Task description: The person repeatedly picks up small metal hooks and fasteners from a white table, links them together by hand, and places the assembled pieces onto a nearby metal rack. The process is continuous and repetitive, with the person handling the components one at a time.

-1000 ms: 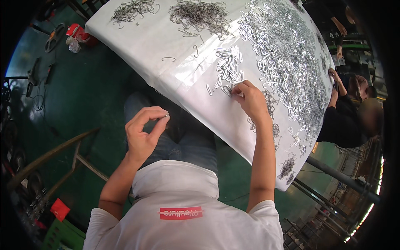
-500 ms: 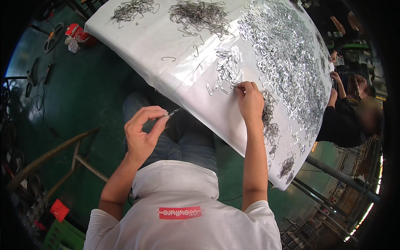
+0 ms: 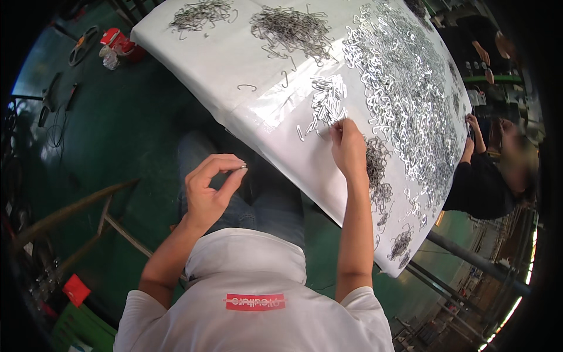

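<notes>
My left hand [image 3: 210, 192] is raised off the table's near edge, over my lap. Its thumb and fingertips pinch a small metal piece [image 3: 243, 167], mostly hidden, with only a glint showing. My right hand [image 3: 349, 149] reaches over the white-covered table [image 3: 293, 155], its fingers closed at the near end of a small pile of short, shiny silver metal pieces [image 3: 329, 97]. Whether a piece sits between those fingertips is hidden. Beside the right wrist lies a pile of dark wire hooks [image 3: 376, 161].
A broad heap of shiny metal hooks [image 3: 404, 100] spreads across the table's right side. Dark wire hooks [image 3: 290, 29] lie piled farther off, with a loose hook [image 3: 247, 87] nearer. Across the table, a person in dark clothing [image 3: 481, 188] works. A wooden frame [image 3: 111, 205] stands at left.
The short strand of metal that hung from my left fingertips no longer shows; only a glint remains. My left hand has shifted slightly right. My right fingers stay by the silver pile.
</notes>
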### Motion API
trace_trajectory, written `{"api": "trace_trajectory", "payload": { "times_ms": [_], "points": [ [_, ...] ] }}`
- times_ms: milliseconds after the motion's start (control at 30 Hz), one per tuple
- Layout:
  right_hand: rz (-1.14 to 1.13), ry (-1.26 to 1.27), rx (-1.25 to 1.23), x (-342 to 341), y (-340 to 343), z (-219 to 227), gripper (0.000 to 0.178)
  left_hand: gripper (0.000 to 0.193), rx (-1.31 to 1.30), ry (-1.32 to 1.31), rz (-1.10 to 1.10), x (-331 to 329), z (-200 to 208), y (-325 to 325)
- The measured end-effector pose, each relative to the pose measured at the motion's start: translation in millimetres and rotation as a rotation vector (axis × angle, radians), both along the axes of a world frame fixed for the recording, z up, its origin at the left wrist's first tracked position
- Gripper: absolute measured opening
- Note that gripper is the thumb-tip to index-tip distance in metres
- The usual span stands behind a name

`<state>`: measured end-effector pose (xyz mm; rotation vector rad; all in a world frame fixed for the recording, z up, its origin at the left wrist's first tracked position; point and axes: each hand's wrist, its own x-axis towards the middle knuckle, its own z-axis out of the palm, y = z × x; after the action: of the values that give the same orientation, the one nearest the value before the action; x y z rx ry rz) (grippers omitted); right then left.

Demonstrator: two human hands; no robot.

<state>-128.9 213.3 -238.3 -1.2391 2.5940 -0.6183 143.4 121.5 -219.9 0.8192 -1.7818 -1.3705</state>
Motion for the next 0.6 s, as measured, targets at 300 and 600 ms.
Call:
{"api": "trace_trajectory", "payload": {
  "times_ms": [300, 600],
  "points": [
    [-0.084, -0.049, 0.064, 15.1, -132.1, -12.4, 0.017, 0.012, -0.025, 0.016, 0.001, -3.1, 6.0, 0.8],
    [0.004, 0.136, 0.405, 25.2, -152.4, -2.2, 0.024, 0.013, -0.017, 0.087, -0.001, 4.6, -0.4, -14.4]
  ]
}}
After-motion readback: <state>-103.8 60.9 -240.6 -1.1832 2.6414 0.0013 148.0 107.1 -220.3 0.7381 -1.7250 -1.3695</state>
